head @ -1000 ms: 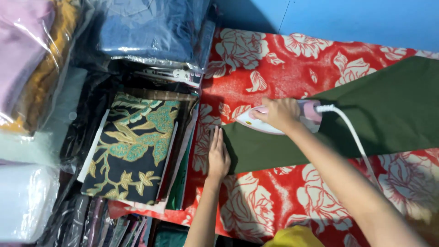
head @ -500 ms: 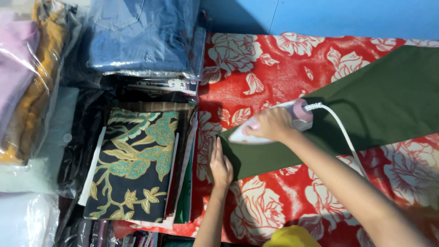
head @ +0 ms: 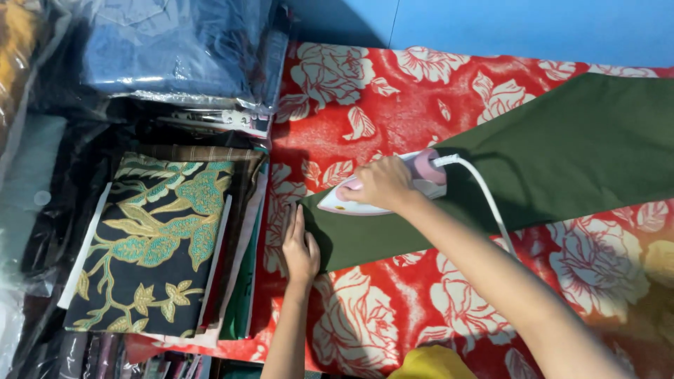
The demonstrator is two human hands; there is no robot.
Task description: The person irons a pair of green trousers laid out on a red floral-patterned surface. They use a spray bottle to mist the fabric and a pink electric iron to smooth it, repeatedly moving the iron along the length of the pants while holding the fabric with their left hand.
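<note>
A dark green cloth (head: pixel 576 151) lies spread over a red sheet with white flowers (head: pixel 393 84). My right hand (head: pixel 382 184) grips the handle of a white and pink iron (head: pixel 428 172), which rests on the left end of the green cloth. A white cord (head: pixel 488 203) trails from the iron's back over my forearm. My left hand (head: pixel 300 245) lies flat, fingers together, pressing the green cloth's left edge just below the iron's tip.
Left of the sheet stand stacks of folded fabrics: a black one with gold and teal leaves (head: pixel 151 242) on top, and plastic-wrapped blue cloth (head: pixel 175 45) behind it. A blue wall (head: pixel 526 28) runs along the back. Something yellow (head: pixel 428 363) shows at the bottom edge.
The iron has slid left along the green cloth toward its left end. My left hand has stayed flat on the cloth's edge.
</note>
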